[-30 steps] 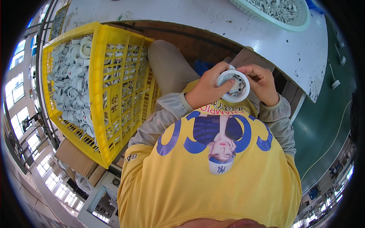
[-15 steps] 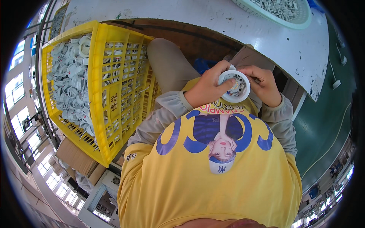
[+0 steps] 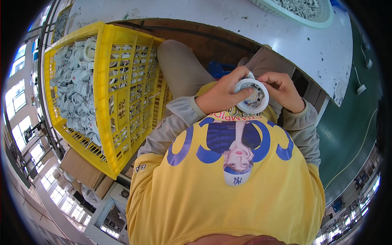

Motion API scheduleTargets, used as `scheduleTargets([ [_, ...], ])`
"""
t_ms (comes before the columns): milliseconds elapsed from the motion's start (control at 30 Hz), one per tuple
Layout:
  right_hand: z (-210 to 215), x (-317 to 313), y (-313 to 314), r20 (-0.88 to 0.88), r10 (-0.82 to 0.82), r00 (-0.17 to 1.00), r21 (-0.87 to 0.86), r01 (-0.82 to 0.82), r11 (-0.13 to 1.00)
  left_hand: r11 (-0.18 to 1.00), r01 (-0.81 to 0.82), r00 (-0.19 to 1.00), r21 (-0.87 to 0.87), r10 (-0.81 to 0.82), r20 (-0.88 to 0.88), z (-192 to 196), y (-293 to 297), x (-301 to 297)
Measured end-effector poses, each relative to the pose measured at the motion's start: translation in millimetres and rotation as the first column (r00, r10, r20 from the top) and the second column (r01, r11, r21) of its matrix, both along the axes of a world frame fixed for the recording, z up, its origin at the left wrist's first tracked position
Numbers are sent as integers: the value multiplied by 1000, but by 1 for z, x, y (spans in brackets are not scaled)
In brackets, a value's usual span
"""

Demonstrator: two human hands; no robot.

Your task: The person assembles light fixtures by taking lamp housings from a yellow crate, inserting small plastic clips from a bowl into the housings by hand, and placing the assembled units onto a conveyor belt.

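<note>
White round fixture (image 3: 256,98), quantity one, is held off the table (image 3: 318,53), before its near edge. Left hand (image 3: 224,93) clamps it, thumb inside, apparently for steadiness; right hand (image 3: 283,90) curls half-closed at the rim, grip unclear. One yellow crate (image 3: 107,102); one basket (image 3: 302,19) near the table's right edge.

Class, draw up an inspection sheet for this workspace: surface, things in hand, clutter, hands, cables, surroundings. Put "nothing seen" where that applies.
Surface: white table, dark specks; pale green basket of small pieces on it.
Things in hand: round white part with a circuit board inside.
Clutter: blue thing below the table, kind unclear.
Hands: left hand holds the part, thumb over its face; right hand at its edge, grip unclear.
Cables: corded white block at right.
Surroundings: yellow crate of white pieces at left; green floor at right.
</note>
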State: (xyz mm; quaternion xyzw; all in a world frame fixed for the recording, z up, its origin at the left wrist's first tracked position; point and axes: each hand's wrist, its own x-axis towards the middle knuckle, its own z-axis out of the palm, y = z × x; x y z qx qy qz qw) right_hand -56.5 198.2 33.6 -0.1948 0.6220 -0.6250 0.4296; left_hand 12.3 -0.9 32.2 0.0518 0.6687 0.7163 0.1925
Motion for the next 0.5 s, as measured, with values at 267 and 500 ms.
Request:
scheduleTargets([
  [267, 13, -4, 1, -232, 127, 964, 49, -119, 992, 1000, 29, 1000, -5, -29, 3, -3, 0, 2],
  [500, 15, -3, 1, -36, 52, 998, -63, -54, 997, 998, 54, 998, -21, -54, 18, -6, 4, 2],
])
